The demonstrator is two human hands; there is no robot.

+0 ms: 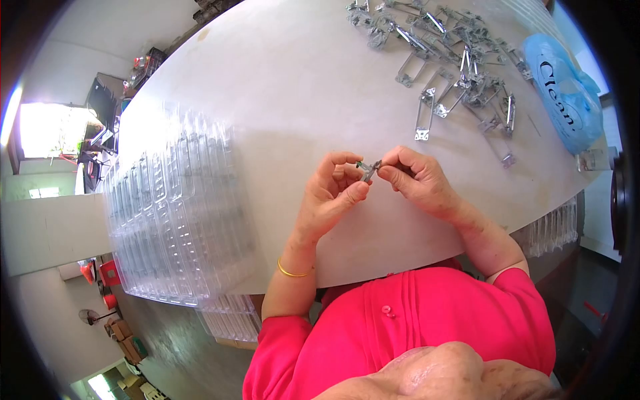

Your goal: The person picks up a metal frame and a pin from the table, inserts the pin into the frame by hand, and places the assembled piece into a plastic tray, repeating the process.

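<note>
Between my two hands, above the table near my body, is a small metal bracket with a bit of green on its edge. My left hand grips its left side between thumb and fingers. The fingertips of my right hand are pinched at the bracket's right end, on a small dark piece whose kind I cannot make out. Farther back lies a loose heap of similar metal brackets, some of them long open frames.
Stacked clear plastic trays cover the table's left side. A blue plastic bag stands at the right edge, beside a small clear container. More clear trays are below the right edge. The white table has a curved far edge.
</note>
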